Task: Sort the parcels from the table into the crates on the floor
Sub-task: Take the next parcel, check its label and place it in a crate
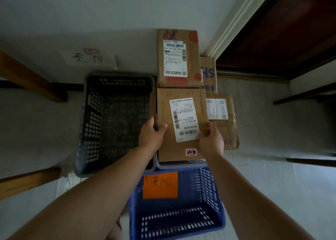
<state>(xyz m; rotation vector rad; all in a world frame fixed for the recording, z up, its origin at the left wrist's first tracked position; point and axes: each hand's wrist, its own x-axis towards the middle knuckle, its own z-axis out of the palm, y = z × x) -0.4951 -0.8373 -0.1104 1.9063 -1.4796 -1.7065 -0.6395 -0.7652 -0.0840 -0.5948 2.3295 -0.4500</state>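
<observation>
I hold a flat brown cardboard parcel (174,149) with a white shipping label and a small handwritten sticker. My left hand (151,134) grips its left edge and my right hand (211,139) grips its right edge. The parcel hangs over a spot packed with other parcels: a taller box with red print (179,58), a box with blue letters (209,72) and a taped box (223,116). A black crate (116,123) stands empty on the left. In front of me is a blue crate (178,209) with an orange handwritten label (160,185).
A white paper sign (87,58) with handwriting hangs on the wall behind the black crate. Wooden furniture legs (31,76) cross the left side. A dark wooden door (283,30) is at the upper right, and dark bars (309,94) stick in from the right.
</observation>
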